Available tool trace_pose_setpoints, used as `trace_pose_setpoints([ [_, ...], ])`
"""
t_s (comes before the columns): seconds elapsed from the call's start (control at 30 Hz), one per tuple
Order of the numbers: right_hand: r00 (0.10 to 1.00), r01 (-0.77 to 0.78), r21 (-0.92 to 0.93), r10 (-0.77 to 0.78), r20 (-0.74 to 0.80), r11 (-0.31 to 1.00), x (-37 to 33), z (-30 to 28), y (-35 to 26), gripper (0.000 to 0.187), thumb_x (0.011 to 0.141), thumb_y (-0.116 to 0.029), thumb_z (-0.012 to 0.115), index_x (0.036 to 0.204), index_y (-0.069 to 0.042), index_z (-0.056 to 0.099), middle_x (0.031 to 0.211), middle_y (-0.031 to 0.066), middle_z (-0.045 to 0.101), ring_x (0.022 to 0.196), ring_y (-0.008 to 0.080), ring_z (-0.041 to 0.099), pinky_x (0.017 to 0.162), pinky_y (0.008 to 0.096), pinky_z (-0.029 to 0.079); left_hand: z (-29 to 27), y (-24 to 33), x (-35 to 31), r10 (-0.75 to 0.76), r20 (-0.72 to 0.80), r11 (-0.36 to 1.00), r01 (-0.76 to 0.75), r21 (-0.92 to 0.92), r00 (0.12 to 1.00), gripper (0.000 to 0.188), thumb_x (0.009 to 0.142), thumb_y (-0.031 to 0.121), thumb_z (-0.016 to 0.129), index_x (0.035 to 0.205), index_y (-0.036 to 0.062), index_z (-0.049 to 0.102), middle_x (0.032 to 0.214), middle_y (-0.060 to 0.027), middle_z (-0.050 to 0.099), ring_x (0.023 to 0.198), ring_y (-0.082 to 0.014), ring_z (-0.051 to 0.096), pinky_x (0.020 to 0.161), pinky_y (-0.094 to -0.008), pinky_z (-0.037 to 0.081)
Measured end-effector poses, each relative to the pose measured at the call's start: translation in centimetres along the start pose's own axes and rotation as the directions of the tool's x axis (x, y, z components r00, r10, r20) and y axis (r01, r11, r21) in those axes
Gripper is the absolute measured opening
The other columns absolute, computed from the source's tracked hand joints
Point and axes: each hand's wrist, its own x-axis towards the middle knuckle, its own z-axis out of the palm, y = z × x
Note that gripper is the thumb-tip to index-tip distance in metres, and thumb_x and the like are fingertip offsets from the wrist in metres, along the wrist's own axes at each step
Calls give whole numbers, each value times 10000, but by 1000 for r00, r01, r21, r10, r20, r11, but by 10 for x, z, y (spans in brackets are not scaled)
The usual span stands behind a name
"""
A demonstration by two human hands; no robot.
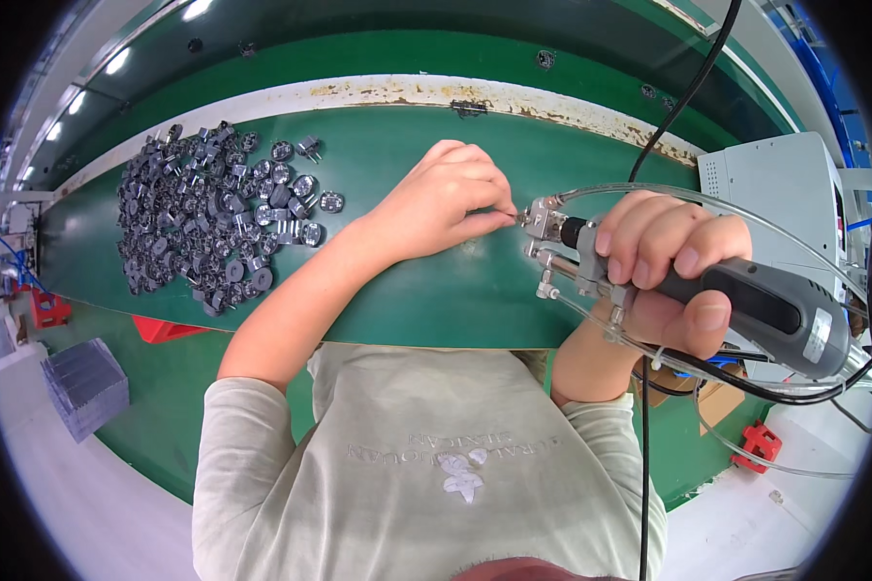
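Note:
My right hand (673, 261) is wrapped round a grey and black electric screwdriver (777, 308), held nearly level with its tip toward the left. A metal head (550, 225) with fittings and clear tubing forms its front end. My left hand (453, 198) is closed in a pinch just left of that head, its fingertips at or almost touching the tip. Whatever lies between those fingertips is too small and too hidden to make out. A large heap of small dark round parts (208, 208) with metal prongs lies on the green bench top (407, 305), left of my left forearm.
A pale grey machine box (775, 189) stands at the right end of the bench. A black cable (693, 92) hangs from above. A white, worn ledge (397, 89) runs along the back. Red stools (761, 447), a cardboard box (722, 402) and a grey stack (85, 387) are below.

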Motion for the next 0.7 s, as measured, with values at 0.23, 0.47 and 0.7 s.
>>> trace_pose_setpoints([
  [0.23,991,45,-72,-54,-126,996,-3,0,6,238,908,-153,723,908,-43,513,650,81,573,519,191,548,565,387,532,-21,-43,23,-59,-195,968,103,227,979,93,842,165,761,917,117,790,990,12,710,1015,-226,609,944,-384,438],
  [0.47,985,-23,-46,14,-174,999,-4,2,29,201,881,31,697,902,-27,506,647,71,571,531,163,551,559,348,535,-8,-75,38,-245,-192,904,295,309,950,160,873,201,739,1006,123,781,1025,-26,660,1065,-248,576,960,-406,424],
  [0.7,994,-33,-40,29,-104,999,-9,5,13,259,836,13,752,895,-29,503,663,65,578,563,159,551,546,330,511,-20,-13,10,-67,26,995,65,73,997,325,828,207,737,1135,103,708,1141,-94,622,1148,-302,548,1053,-431,374],
])
